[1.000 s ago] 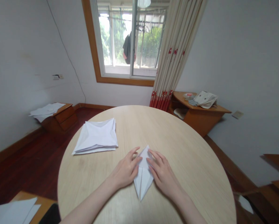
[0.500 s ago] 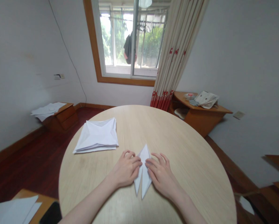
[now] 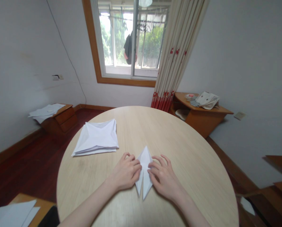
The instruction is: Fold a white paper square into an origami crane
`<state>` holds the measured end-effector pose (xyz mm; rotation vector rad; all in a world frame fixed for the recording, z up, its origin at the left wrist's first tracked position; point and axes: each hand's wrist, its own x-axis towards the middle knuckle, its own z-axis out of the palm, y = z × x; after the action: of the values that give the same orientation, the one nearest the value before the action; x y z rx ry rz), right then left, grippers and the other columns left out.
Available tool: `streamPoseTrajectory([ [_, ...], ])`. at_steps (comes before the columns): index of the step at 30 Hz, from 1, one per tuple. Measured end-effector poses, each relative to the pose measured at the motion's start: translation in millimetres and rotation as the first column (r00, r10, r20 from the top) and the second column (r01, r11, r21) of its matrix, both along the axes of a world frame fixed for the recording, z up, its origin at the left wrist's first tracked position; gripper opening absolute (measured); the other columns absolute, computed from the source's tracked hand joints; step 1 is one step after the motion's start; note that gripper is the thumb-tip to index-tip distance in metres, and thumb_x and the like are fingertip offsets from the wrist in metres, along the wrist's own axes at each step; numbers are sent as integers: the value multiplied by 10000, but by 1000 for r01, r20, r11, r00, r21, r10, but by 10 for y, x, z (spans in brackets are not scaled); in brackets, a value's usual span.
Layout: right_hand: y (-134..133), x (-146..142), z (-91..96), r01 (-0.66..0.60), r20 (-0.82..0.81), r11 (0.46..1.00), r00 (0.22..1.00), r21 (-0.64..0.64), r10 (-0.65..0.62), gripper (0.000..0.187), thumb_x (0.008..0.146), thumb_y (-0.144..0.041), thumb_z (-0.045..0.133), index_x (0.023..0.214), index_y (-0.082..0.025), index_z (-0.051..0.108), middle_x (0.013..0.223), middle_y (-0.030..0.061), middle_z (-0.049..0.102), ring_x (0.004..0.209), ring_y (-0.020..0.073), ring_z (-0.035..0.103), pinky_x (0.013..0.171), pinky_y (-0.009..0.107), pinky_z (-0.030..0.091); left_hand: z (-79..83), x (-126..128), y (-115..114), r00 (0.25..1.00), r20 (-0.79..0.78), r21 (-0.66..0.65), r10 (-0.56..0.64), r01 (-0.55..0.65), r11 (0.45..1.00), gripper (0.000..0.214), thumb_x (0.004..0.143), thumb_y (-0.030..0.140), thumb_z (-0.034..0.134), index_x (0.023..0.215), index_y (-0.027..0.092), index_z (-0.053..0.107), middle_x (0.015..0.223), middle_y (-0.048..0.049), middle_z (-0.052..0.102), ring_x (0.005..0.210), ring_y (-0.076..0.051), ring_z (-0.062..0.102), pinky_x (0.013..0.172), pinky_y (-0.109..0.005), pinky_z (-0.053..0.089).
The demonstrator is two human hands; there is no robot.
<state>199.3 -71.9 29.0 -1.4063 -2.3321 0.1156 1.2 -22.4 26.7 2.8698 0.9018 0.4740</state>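
A small white folded paper shape (image 3: 144,170), a narrow kite with two points toward me, lies on the round light-wood table (image 3: 178,148). My left hand (image 3: 125,171) rests on its left side with fingers curled and fingertips pressing the paper. My right hand (image 3: 163,175) presses the right side with bent fingers. Both hands flank the centre crease and cover the paper's outer edges.
A stack of creased white sheets (image 3: 96,137) lies on the table's left part. A low wooden cabinet (image 3: 60,116) with papers stands at the left wall, a corner desk (image 3: 202,113) with cloth items at the right. More paper (image 3: 11,214) sits at the bottom left.
The paper went from a wider kite to a narrower shape as both side flaps were folded to the centre. My fingers moved from stretched out to curled, pressing the flaps.
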Motion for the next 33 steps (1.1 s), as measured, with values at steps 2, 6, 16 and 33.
streamPoseTrajectory([
  [2,5,3,2,-1,-11,1000,1000,7,1,230,872,-122,471,802,-218,667,901,29,684,1136,257,512,1069,553,251,-2,-4,3,1000,-8,15,3,-3,1000,192,916,190,420,880,199,608,877,-22,636,886,-197,503,905,-397,281],
  [6,9,8,-1,-14,-28,1000,1000,20,14,227,878,-114,453,794,-197,647,879,44,678,1129,264,516,1053,529,296,-7,-8,6,1000,-25,31,5,-4,1000,184,921,197,420,870,197,597,861,-20,625,873,-198,498,894,-399,285],
  [16,8,29,-19,-8,-82,999,997,-41,5,223,918,-162,446,765,-184,606,901,69,650,1157,263,491,1005,462,395,-5,-6,12,1000,-22,34,18,-17,999,208,920,191,407,823,190,591,828,-25,613,841,-194,497,887,-391,299],
  [33,20,101,-44,14,-32,1000,999,-28,-15,334,773,35,382,904,-213,564,954,56,667,1134,256,502,1004,503,347,-23,-25,-13,999,3,-9,44,-44,999,207,908,310,499,1049,227,624,1016,-44,621,995,-238,503,956,-432,322],
])
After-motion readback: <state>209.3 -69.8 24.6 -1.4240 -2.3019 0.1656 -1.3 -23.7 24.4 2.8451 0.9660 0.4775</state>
